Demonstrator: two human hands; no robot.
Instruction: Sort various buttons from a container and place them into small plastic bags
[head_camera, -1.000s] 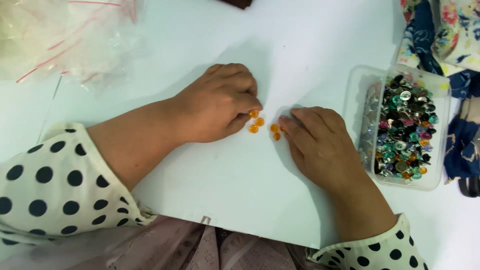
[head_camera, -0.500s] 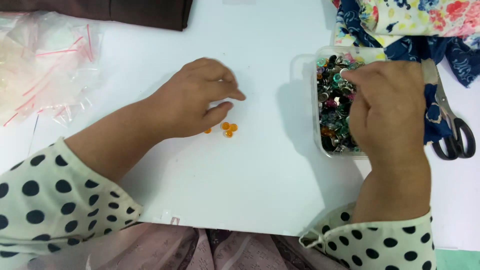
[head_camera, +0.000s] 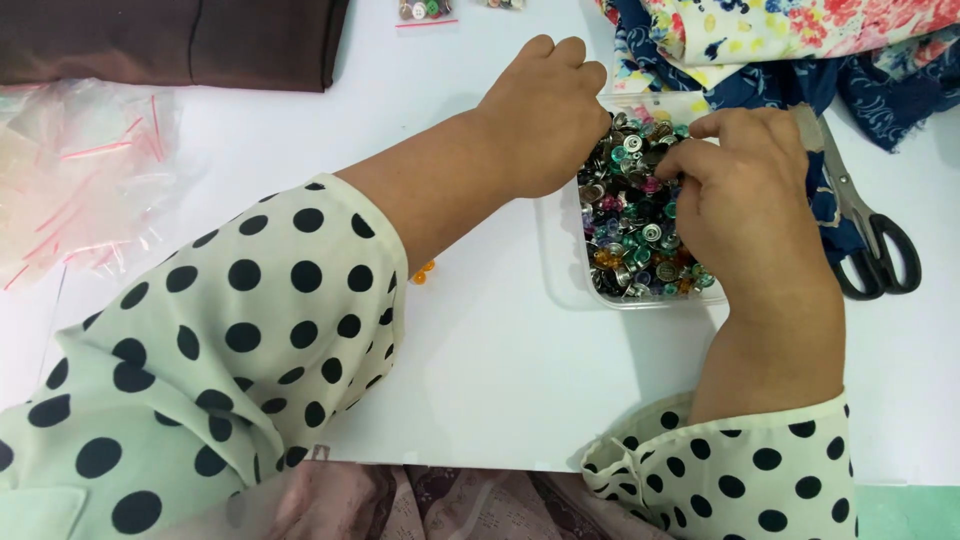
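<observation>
Clear tub (head_camera: 560, 262) of mixed buttons (head_camera: 635, 225) on white table (head_camera: 520, 380), right under both hands. Left hand (head_camera: 545, 115) curled over tub's far-left corner, fingers bent down into the buttons, tips hidden; pinching anything or not, could not tell. Right hand (head_camera: 745, 190) laid over tub's right side, thumb and forefinger brought together in a pinch at the buttons near the top; the piece between them too small to make out. Both hands near each other, only a strip of buttons between. Two or three orange beads (head_camera: 424, 271) on the table by the left forearm, half hidden by the dotted sleeve (head_camera: 240, 340). Scissors (head_camera: 868, 235) just right of the right hand, blades under blue floral cloth (head_camera: 760, 50) beyond it. Brown cloth (head_camera: 170, 40) far left of the left hand, heap of clear bags (head_camera: 85, 175) below that. Small bag of buttons (head_camera: 425, 10) at the top edge, beyond the left hand.
</observation>
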